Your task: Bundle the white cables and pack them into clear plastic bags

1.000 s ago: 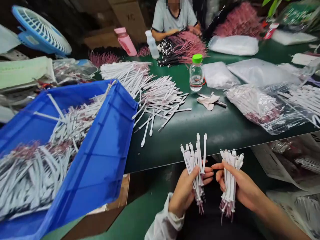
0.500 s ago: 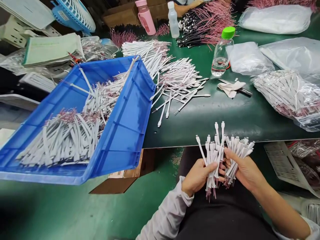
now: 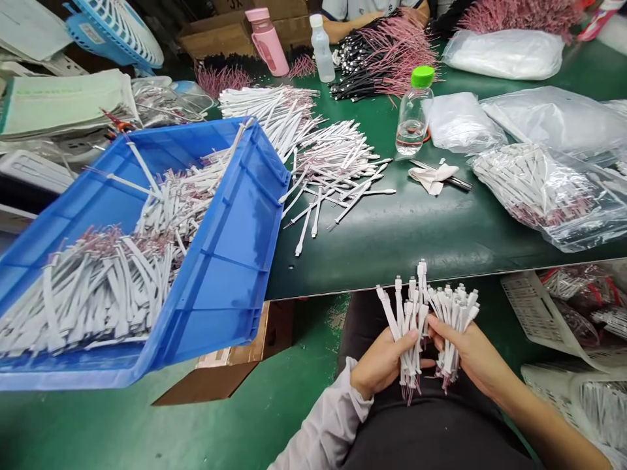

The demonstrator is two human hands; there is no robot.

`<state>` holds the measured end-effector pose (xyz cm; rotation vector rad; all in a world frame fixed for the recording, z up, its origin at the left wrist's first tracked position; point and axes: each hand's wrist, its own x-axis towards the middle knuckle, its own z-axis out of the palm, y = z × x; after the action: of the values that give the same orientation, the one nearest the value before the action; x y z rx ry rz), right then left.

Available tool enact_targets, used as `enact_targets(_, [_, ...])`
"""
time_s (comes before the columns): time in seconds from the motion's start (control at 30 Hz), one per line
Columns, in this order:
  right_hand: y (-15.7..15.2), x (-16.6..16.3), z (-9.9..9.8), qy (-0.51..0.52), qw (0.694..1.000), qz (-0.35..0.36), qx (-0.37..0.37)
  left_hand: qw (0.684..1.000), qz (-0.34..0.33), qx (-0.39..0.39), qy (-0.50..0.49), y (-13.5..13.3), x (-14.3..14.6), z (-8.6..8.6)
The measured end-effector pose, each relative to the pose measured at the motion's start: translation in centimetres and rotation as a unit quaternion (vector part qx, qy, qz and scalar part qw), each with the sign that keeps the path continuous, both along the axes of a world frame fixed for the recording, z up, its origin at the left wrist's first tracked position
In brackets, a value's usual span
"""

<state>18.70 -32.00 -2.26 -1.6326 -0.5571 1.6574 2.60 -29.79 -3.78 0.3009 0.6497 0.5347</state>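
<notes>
Above my lap, just in front of the table edge, my left hand (image 3: 385, 362) grips a bundle of short white cables (image 3: 410, 326) with connector plugs at the top and thin pink wires at the bottom. Close beside it, my right hand (image 3: 473, 346) is closed around a second bundle of the same cables (image 3: 451, 313). The fingers of both hands meet between the bundles, partly hidden by the cables. To the left, a blue plastic bin (image 3: 220, 241) holds many more such cables (image 3: 105, 287), and loose ones (image 3: 337, 156) lie piled on the table.
The green table (image 3: 353, 241) carries a green-capped bottle (image 3: 411, 121), tweezers with a tissue (image 3: 434, 176), and a clear bag of cables (image 3: 539, 183). Black cables (image 3: 377, 52) lie further back, where a person's arm shows. White baskets (image 3: 533, 313) stand below at right.
The view has shifted, so the bin and table things sit further left. The cables in my left hand stand lower and closer together; both hands still hold their bundles.
</notes>
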Motion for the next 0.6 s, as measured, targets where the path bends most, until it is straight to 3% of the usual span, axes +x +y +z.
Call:
enact_targets(0.17, [0.1,-0.3,-0.1,-0.084,0.995,0.044,0.040,0.998,0.007,0.046,0.035,0.5,1.1,0.4])
enact_targets(0.27, [-0.1,-0.2,1.0,-0.124,0.986,0.079,0.082,0.992,0.008,0.067,0.104,0.5,1.8,0.6])
enact_targets(0.37, [-0.4,-0.1,2.4,-0.134,0.979,0.104,0.111,0.986,0.010,0.041,0.158,0.7,2.4,0.6])
enact_targets(0.6, [-1.0,0.5,3.6,-0.191,0.967,0.078,0.152,0.971,0.075,0.059,0.219,1.7,4.2,1.4])
